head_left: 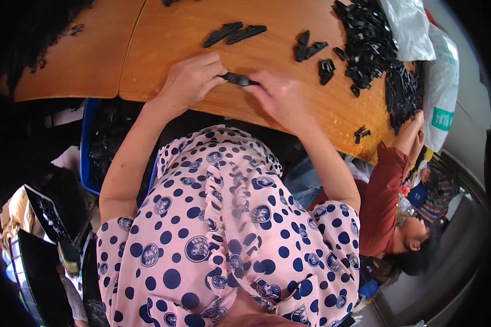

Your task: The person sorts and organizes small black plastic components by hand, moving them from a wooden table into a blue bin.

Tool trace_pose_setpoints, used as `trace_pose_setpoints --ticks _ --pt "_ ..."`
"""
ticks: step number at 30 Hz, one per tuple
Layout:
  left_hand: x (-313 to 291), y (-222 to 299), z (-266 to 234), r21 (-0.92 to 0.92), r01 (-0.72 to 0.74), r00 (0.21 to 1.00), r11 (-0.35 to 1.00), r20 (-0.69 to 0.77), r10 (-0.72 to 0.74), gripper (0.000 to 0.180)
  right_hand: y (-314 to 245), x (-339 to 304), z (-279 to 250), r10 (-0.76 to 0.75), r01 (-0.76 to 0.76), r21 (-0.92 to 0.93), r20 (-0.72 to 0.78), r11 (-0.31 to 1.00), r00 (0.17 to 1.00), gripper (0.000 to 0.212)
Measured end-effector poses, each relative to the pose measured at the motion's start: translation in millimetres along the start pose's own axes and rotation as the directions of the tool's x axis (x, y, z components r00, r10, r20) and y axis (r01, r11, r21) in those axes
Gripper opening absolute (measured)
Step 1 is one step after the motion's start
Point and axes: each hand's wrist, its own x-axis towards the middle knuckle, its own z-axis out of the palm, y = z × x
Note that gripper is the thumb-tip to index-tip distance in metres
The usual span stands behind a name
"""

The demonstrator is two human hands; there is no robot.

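My left hand (193,79) and my right hand (278,97) meet over the near edge of a wooden table (169,41). Between them they grip a small black plastic part (239,80), the left pinching one end and the right covering the other. Two long black parts (233,32) lie side by side just beyond my hands. A few more black parts (310,50) lie further right. A big heap of black parts (373,41) fills the table's far right.
A blue crate (88,144) with dark parts stands under the table at my left. Another person in a red sleeve (384,191) reaches to the table's right edge. White plastic bags (439,76) sit at the right. More black parts (49,27) cover the far left.
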Motion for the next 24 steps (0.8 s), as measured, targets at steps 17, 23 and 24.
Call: trace_pose_setpoints --ticks 17,23,24 --pt "67.5 5.4 6.6 0.468 0.171 0.984 0.867 -0.121 -0.129 0.018 101.4 -49.2 -33.9 0.529 -0.648 -0.121 -0.477 0.752 0.702 0.038" --pt "65.4 -5.3 23.3 0.590 -0.220 0.973 0.777 0.074 0.219 0.016 129.8 -63.0 -32.1 0.421 -0.519 -0.033 -0.543 0.854 0.727 0.028" --pt "63.1 -3.9 21.2 0.589 -0.221 0.973 0.777 0.076 0.219 0.016 131.5 -64.2 -31.9 0.348 -0.430 0.017 -0.617 0.903 0.706 0.024"
